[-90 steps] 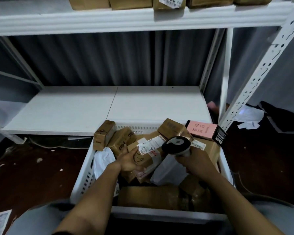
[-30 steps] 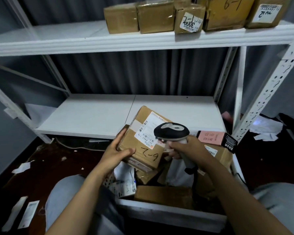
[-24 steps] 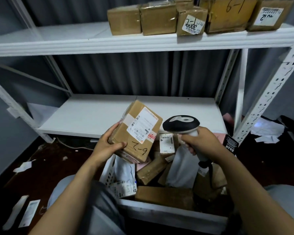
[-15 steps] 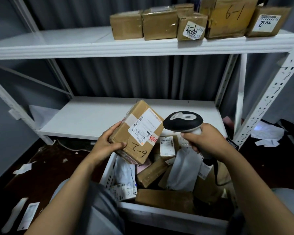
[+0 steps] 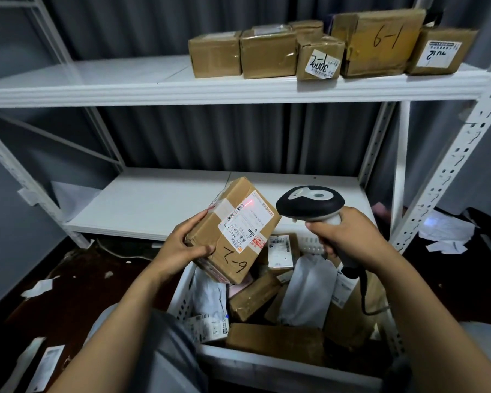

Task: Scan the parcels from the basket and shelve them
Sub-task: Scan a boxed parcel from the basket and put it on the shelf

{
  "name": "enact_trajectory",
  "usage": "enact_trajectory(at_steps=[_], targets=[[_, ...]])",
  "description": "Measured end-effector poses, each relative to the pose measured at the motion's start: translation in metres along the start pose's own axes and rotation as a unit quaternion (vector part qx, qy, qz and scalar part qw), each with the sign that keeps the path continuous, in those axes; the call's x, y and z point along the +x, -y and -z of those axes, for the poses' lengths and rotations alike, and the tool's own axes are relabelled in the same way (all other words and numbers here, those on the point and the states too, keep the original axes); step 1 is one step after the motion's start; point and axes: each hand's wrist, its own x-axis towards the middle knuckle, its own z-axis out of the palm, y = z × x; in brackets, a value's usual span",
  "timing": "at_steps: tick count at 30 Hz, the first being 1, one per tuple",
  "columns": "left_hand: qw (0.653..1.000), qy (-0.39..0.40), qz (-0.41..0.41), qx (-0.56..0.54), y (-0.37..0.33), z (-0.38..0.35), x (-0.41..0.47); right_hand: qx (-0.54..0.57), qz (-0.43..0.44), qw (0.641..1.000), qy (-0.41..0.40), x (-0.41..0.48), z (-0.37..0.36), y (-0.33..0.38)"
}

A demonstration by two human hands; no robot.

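My left hand (image 5: 186, 243) grips a brown cardboard parcel (image 5: 233, 231) marked "6-2", tilted above the basket. A red scan line glows on its white label. My right hand (image 5: 347, 236) holds a black and grey barcode scanner (image 5: 309, 204) by its handle, head pointed at the label from the right. Below them the white plastic basket (image 5: 267, 360) holds several brown boxes and white mailer bags.
A white metal rack stands ahead. Its lower shelf (image 5: 142, 204) is bare; the upper shelf (image 5: 125, 80) carries several brown boxes at the right, one marked "6-1" (image 5: 380, 41). The perforated upright (image 5: 448, 171) is at the right. Paper scraps litter the dark floor.
I lifted the "6-2" parcel out of the basket and tilted its label toward the scanner. The scanner rose beside it, and the red scan line now shows on the label.
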Motion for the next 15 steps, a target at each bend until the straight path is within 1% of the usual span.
enact_trajectory(at_steps=[2,7,10,12,15], targets=[[1.0,-0.002,0.0,0.004,0.0,0.0,-0.001,0.003,0.0,1.0,0.001,-0.001,0.0,0.001],[0.999,-0.034,0.013,-0.011,-0.004,0.0,-0.003,0.035,-0.009,0.999,-0.01,0.001,-0.002,0.001],[0.997,-0.077,0.009,-0.026,-0.012,0.0,-0.003,0.076,-0.018,0.997,-0.024,0.006,-0.002,0.008],[0.992,-0.115,0.002,-0.042,-0.021,0.0,-0.001,0.106,-0.008,0.994,-0.03,0.012,-0.003,0.018],[0.98,-0.161,-0.013,-0.113,-0.04,0.001,0.002,0.131,0.015,0.991,-0.03,0.026,-0.003,0.037]])
